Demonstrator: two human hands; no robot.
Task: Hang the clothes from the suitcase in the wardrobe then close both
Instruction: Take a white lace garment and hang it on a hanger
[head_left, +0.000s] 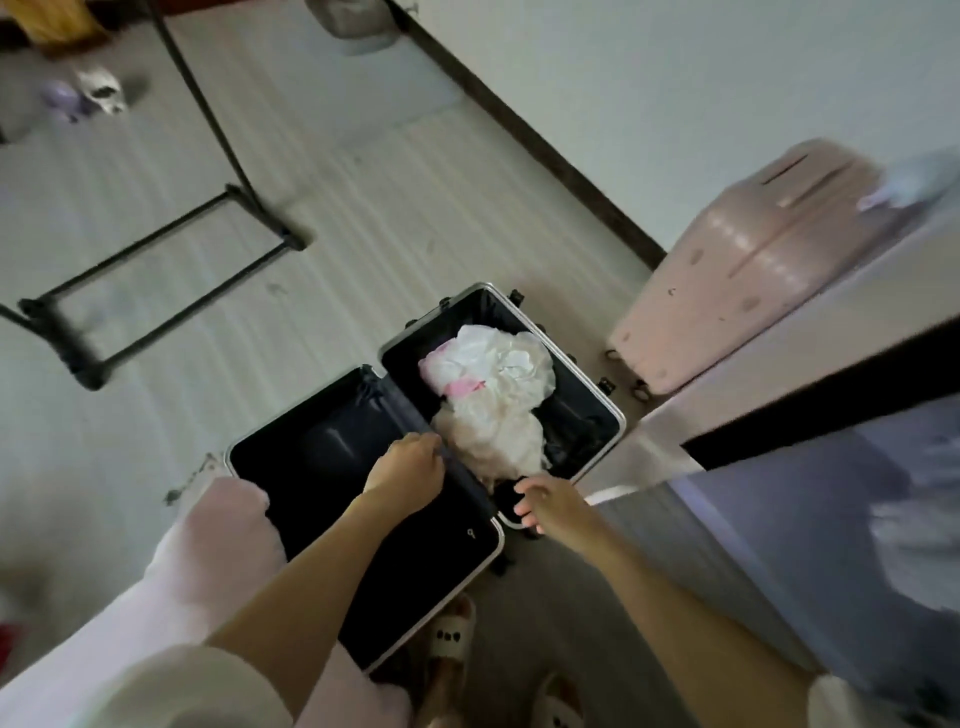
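Glossy black suitcase (332, 457) lining, bright metal rim; crumpled white and pink cloth clothes (493, 395); smooth pink hard-shell case (748, 270).

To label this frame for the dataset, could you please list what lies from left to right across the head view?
Black metal rack base → empty half of the open suitcase → left hand → pile of pale clothes → pink suitcase.

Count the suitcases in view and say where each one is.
2. The black suitcase lies open on the floor under both hands, with clothes in its far half. The pink suitcase is closed, by the wall to the right. Others may be out of frame.
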